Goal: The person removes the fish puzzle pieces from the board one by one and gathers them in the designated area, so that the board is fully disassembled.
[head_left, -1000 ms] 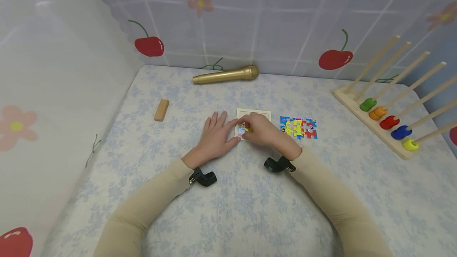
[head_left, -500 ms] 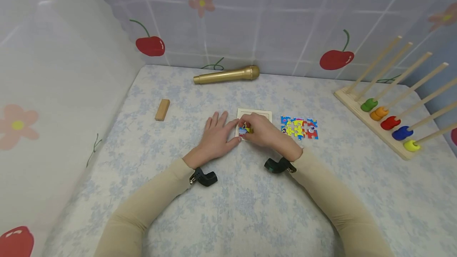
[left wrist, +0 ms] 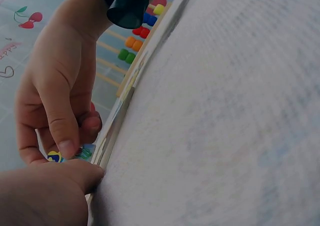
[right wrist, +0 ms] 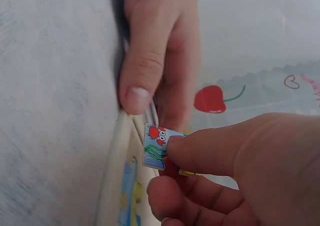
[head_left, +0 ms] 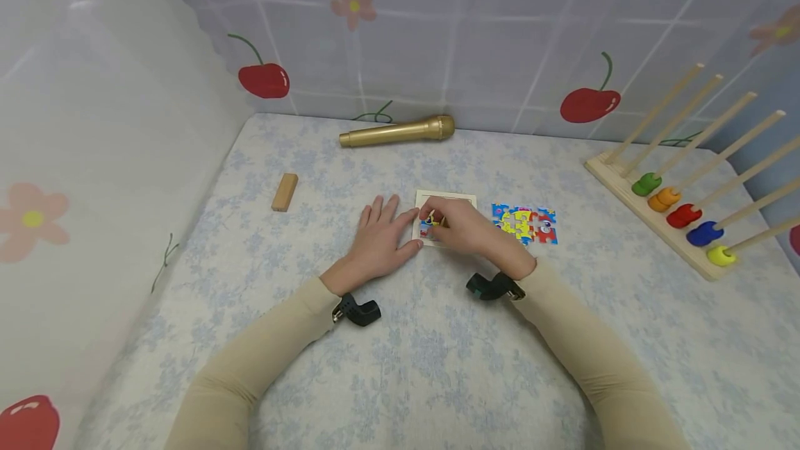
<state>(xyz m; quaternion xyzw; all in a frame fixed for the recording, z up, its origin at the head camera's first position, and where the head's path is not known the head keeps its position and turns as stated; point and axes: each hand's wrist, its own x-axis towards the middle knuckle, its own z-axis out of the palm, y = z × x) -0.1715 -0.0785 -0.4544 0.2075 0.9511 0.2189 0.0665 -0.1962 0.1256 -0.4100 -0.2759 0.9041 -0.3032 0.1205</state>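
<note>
My left hand (head_left: pixel 377 243) lies with fingers spread on the cloth, its thumb and forefinger touching the left edge of a small wooden puzzle tray (head_left: pixel 446 194). Above that tray, my right hand (head_left: pixel 464 226) pinches a puzzle piece (right wrist: pixel 155 148) between thumb and fingers. The right wrist view shows a red crab and green seaweed on the piece; my thumb covers part of it. Other coloured pieces lie in the tray, mostly behind my right hand. Just right of the tray is a patch of joined puzzle pieces (head_left: pixel 523 223) in blue, yellow and red.
A wooden block (head_left: pixel 285 192) lies at the left. Along the back rests a gold toy microphone (head_left: pixel 397 132). At the right stands a wooden bead rack (head_left: pixel 656 217) with tall pegs and coloured beads. A patterned curtain (head_left: pixel 400 40) borders the table behind.
My right hand has turned a little and its wrist has shifted slightly right, still over the tray. The left hand keeps its place at the tray's edge.
</note>
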